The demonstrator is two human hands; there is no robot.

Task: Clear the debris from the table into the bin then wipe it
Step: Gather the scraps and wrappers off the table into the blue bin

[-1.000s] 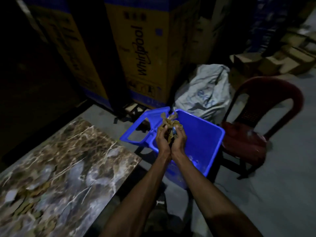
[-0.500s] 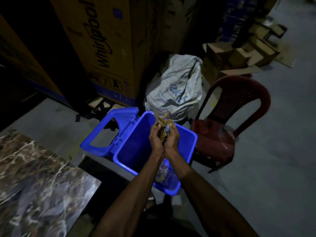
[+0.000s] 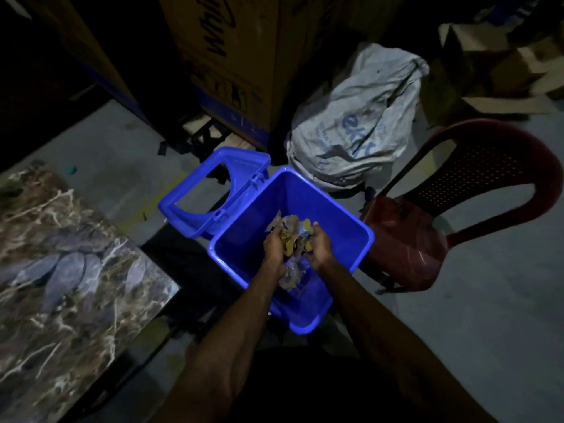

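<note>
Both hands, left hand (image 3: 276, 243) and right hand (image 3: 319, 244), hold the scraps (image 3: 290, 236) right above the open bin (image 3: 351, 227).

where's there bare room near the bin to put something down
Bare floor lies right of the blue bin, in front of the red chair. More lies between the marble table and the bin's open lid. Crowded: the bin mouth, where left hand and right hand hold debris, and behind it the sack.
</note>
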